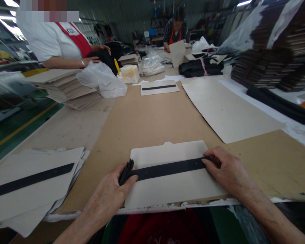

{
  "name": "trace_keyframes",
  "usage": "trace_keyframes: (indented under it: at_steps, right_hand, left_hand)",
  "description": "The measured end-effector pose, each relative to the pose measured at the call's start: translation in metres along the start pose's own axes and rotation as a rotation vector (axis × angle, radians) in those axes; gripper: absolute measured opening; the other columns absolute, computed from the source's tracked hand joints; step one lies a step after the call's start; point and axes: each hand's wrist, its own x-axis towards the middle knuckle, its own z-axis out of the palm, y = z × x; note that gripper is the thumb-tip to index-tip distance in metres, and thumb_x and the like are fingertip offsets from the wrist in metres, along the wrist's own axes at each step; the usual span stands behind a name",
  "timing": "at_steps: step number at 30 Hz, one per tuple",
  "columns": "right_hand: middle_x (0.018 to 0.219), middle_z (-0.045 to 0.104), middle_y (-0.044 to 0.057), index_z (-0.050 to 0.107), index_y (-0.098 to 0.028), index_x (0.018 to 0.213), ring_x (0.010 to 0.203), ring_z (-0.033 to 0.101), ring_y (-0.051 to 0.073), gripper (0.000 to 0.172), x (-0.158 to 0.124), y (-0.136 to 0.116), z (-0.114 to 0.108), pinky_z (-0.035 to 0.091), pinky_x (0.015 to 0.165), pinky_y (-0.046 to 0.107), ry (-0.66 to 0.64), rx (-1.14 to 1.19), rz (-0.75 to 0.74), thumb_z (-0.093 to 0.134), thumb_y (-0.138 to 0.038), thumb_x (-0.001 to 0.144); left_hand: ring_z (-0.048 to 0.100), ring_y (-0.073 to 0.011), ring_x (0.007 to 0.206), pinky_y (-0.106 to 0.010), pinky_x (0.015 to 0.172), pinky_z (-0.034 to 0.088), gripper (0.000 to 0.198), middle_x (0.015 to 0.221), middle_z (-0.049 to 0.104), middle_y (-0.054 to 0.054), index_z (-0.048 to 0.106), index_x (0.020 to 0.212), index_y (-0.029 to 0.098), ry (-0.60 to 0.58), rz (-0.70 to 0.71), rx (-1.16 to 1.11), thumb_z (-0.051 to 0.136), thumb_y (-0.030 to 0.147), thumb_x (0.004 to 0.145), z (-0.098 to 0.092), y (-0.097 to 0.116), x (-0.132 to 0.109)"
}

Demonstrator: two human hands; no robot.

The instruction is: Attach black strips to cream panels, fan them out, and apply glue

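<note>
I see the left hand (pixel 112 186) holding one end of a black strip (pixel 167 169) across a pale board (pixel 173 193) on the desk (pixel 147 115), the right hand (pixel 227 167) pinching the other.

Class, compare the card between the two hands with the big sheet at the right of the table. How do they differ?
The near card has a black strip across it; the big sheet has none. The near card is also smaller than the big sheet. Both are pale and lie flat.

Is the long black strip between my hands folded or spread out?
Spread out: the long black strip runs straight across the pale rectangular board, between your left hand and right hand.
</note>
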Motion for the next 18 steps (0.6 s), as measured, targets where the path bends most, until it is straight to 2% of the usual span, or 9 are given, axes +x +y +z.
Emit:
trace_keyframes:
  at_steps: [3,9,12,15,18]
  right_hand:
    - [0.089,0.063,0.005,0.065,-0.024,0.087,0.075,0.061,0.020,0.022,-0.002,0.007,0.003,0.048,0.072,0.036,0.061,-0.022,-0.073,0.054,-0.043,0.084]
    - [0.091,0.065,0.006,0.066,-0.029,0.082,0.080,0.064,0.024,0.025,-0.001,0.024,0.008,0.050,0.073,0.038,0.048,-0.048,-0.121,0.053,-0.049,0.083]
    - [0.092,0.067,0.007,0.066,-0.031,0.081,0.078,0.065,0.025,0.021,0.001,0.036,0.012,0.050,0.074,0.040,0.041,-0.075,-0.152,0.056,-0.049,0.081]
    - [0.095,0.068,0.008,0.064,-0.033,0.087,0.086,0.066,0.028,0.016,0.001,0.046,0.016,0.050,0.076,0.042,0.039,-0.105,-0.170,0.056,-0.047,0.083]
    - [0.098,0.069,0.006,0.062,-0.036,0.089,0.091,0.068,0.029,0.015,-0.002,0.049,0.017,0.051,0.078,0.044,0.016,-0.117,-0.169,0.056,-0.048,0.085]
  left_hand:
    - [0.068,-0.0268,0.087,-0.031,0.076,0.049,0.031,0.089,0.074,-0.003,0.071,0.099,0.020,0.002,0.050,0.017,0.056,0.043,0.084,-0.003,0.005,-0.012]
    - [0.064,-0.0175,0.084,-0.025,0.073,0.046,0.014,0.091,0.070,-0.002,0.064,0.089,0.023,-0.105,0.374,0.039,0.050,0.024,0.091,-0.010,0.007,-0.043]
    - [0.064,-0.0177,0.083,-0.026,0.072,0.045,0.012,0.090,0.069,-0.002,0.063,0.089,0.022,-0.078,0.318,0.055,0.052,0.024,0.090,-0.010,0.007,-0.040]
    - [0.065,-0.0214,0.084,-0.030,0.072,0.044,0.013,0.089,0.071,-0.004,0.064,0.091,0.021,0.003,0.179,0.123,0.054,0.028,0.090,-0.006,0.008,-0.026]
    - [0.068,-0.0247,0.086,-0.033,0.072,0.044,0.014,0.090,0.073,-0.007,0.065,0.094,0.020,0.034,0.099,0.198,0.055,0.028,0.089,0.000,0.010,-0.012]
